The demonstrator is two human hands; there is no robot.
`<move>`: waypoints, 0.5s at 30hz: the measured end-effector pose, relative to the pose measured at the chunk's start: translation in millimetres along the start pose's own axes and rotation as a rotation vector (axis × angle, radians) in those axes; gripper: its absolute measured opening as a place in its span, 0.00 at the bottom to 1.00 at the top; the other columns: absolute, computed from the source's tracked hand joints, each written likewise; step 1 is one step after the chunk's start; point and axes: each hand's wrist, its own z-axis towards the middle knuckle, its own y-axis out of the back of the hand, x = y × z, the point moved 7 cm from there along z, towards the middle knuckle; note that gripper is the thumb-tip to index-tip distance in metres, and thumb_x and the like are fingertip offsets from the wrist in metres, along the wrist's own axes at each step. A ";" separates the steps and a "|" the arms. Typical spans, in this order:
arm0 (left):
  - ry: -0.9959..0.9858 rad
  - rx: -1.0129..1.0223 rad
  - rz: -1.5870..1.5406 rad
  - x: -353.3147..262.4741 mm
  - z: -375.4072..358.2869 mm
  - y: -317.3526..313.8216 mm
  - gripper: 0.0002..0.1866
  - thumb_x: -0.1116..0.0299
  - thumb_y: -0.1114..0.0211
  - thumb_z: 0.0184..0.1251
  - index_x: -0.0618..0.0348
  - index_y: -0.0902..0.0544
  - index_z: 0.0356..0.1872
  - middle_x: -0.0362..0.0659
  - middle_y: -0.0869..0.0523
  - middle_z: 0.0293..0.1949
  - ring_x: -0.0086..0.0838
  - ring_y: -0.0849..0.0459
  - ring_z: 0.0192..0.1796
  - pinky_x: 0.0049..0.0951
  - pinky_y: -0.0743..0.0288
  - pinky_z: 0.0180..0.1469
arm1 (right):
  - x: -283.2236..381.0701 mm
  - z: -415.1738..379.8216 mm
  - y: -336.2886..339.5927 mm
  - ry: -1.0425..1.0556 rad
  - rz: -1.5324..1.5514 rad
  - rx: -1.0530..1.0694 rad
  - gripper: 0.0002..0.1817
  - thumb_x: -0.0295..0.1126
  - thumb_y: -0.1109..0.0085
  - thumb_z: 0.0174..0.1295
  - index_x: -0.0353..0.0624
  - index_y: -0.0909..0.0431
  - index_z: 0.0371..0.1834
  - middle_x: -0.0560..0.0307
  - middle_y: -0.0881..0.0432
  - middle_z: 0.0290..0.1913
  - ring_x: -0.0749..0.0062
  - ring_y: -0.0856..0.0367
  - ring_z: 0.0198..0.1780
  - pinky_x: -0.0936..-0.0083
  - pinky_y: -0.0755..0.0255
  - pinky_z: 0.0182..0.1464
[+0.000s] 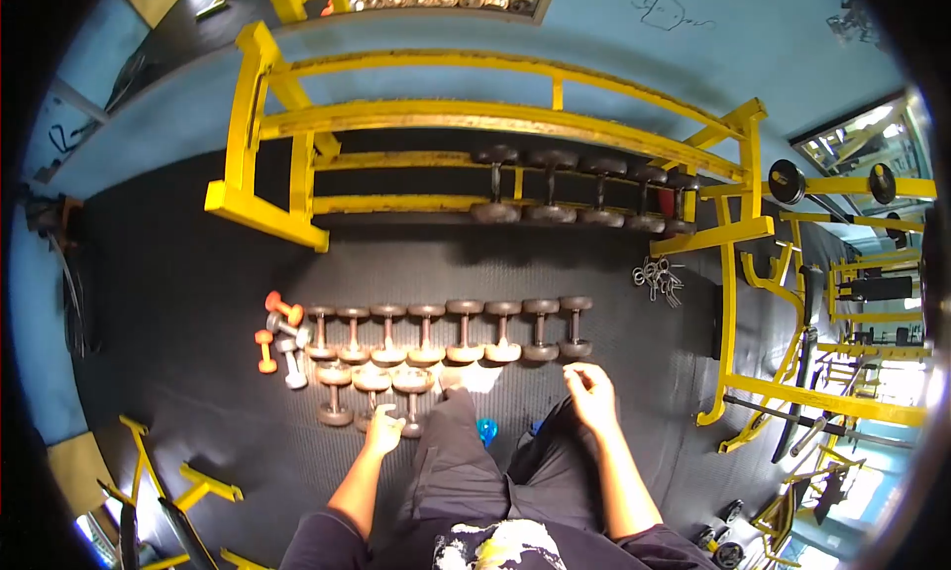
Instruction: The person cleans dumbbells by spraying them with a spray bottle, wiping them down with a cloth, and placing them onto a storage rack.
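My left hand (384,431) is low over the front row of dumbbells, overlapping the lower end of the middle dumbbell (371,379) in this view. Its fingers are partly bent and apart, with nothing visibly gripped. In front of my right knee, my right hand (591,394) hangs with loosely curled, parted fingers, holding nothing. Nearest to it is the rightmost dumbbell (576,327) of a long back row lying on the black rubber floor (634,372). Several dark dumbbells with round heads make up that row, including one in its middle (465,330).
Small orange dumbbells (264,352) and grey ones (293,362) lie at the row's left end. Beyond stands a yellow rack (396,114) with several dumbbells (550,186) on its lower tier. Metal collar clips (659,280) lie near its right foot. Yellow gym frames (728,312) stand right.
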 end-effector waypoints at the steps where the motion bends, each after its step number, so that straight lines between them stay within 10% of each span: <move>1: 0.059 0.025 0.012 21.9 -11.6 -5.8 0.25 0.66 0.25 0.59 0.59 0.23 0.57 0.50 0.12 0.36 0.42 0.12 0.37 0.39 0.20 0.46 | -21.3 -13.7 -17.0 -0.058 0.054 0.060 0.08 0.31 0.33 0.65 0.40 0.14 0.44 0.63 0.17 0.36 0.82 0.24 0.33 0.81 0.28 0.38; 10: 0.215 -0.028 0.182 97.5 -81.9 -11.6 0.23 0.65 0.27 0.59 0.56 0.21 0.56 0.48 0.14 0.35 0.40 0.14 0.41 0.37 0.20 0.49 | -176.8 -136.2 -96.6 -0.301 -0.021 0.416 0.12 0.34 0.35 0.63 0.40 0.15 0.46 0.57 0.13 0.37 0.75 0.19 0.34 0.75 0.24 0.42; 15: 0.238 -0.061 -0.242 94.3 -102.1 -39.1 0.24 0.75 0.34 0.64 0.60 0.26 0.62 0.42 0.17 0.37 0.27 0.18 0.40 0.28 0.22 0.46 | -294.2 -187.9 -107.9 -0.432 -0.030 0.402 0.09 0.32 0.39 0.66 0.41 0.17 0.45 0.58 0.13 0.41 0.75 0.16 0.43 0.75 0.23 0.50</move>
